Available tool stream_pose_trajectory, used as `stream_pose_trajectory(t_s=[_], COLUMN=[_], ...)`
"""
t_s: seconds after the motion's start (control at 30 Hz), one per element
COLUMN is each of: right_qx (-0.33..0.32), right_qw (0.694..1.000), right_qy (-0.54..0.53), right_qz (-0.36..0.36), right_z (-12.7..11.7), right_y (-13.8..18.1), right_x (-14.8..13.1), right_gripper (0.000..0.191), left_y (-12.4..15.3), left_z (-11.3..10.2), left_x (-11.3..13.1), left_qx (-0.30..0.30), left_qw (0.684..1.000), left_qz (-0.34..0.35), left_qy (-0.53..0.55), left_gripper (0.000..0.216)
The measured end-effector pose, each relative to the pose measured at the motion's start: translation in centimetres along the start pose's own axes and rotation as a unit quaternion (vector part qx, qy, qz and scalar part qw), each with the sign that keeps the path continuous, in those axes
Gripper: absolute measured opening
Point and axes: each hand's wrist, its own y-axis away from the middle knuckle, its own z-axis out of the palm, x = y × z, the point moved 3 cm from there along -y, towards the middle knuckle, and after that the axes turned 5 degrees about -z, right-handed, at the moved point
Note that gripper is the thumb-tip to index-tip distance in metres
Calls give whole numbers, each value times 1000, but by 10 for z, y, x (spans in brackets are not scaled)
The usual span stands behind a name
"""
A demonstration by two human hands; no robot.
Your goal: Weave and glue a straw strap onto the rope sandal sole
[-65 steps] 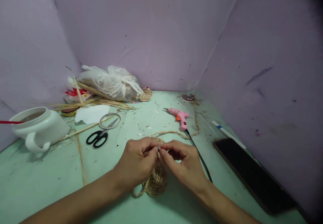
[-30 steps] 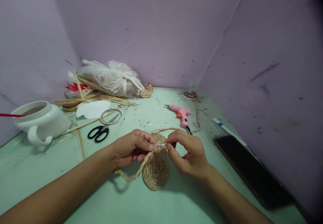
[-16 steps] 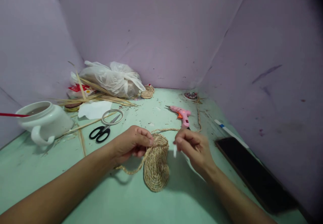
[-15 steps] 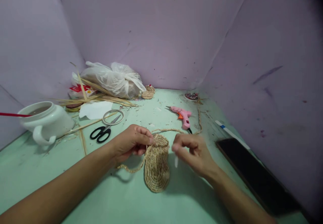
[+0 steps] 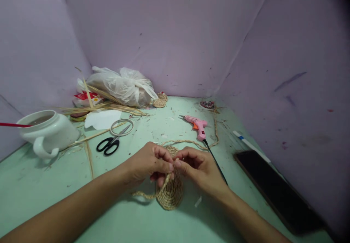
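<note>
Surface (image 5: 82, 213), near edge: both forearms come in and the hands meet over the coil (image 5: 171, 196). The coil is an oval of braid lying flat near the middle of the surface, with its far end hidden under the fingers.

Left hand (image 5: 150, 162) is curled, thumb and fingers pinching the braid (image 5: 142, 195) just above the coil. Right hand (image 5: 199, 168) is also pinched shut, its fingertips pressed against the left's at the same spot on the braid. I can't tell if anything else sits between the fingers.

Progress, judged from how things lie: several rounds are already wound tight into the oval. A slack loop of braid hangs off its left side and is not yet laid against the edge. More braid (image 5: 191, 142) trails off beyond the hands toward the far right, so plenty is unwound.

A small white scrap (image 5: 197, 201) lies just right of the coil.

- **Right edge:** a dark phone (image 5: 276, 190) with a pen (image 5: 250, 146) beyond it.
- **Mid surface:** a black cord (image 5: 216, 164) runs back to a pink glue gun (image 5: 197, 124), which is lying down with no hand on it.
- **Left of the hands:** scissors (image 5: 109, 145), with a ring (image 5: 121, 127) just past them.
- **Left edge:** a white mug (image 5: 46, 133).
- **Far left corner:** straw (image 5: 104, 107) and a plastic bag (image 5: 121, 86).
- **Far edge:** small woven pieces (image 5: 160, 100).
</note>
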Motion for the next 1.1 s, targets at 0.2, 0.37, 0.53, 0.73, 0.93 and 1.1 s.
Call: stream_pose_trajectory(t_s=[0.2,0.37,0.53,0.73,0.93,1.1], right_qx=[-14,-36,-67,-92,-99,18], right_qw=[965,939,928,983,992,998], right_qy=[216,282,294,124,-72,-57], right_qz=[-150,-195,-219,-103,-2,-10], right_z=[5,6,6,9,4,-3], right_y=[7,5,5,4,2,-1], right_x=[-7,-4,-2,8,14,7], right_gripper=[13,14,20,40,60,26], left_y=[0,1,3,10,16,17], left_z=[9,10,8,9,-2,-6], left_x=[-2,2,3,13,27,26], left_qx=[45,31,19,42,90,125], left_qw=[997,995,991,989,985,978], left_qz=[-29,-12,-9,-4,9,-18], left_qy=[-55,-99,-133,-144,-147,-164], left_gripper=[10,10,9,6,7,8])
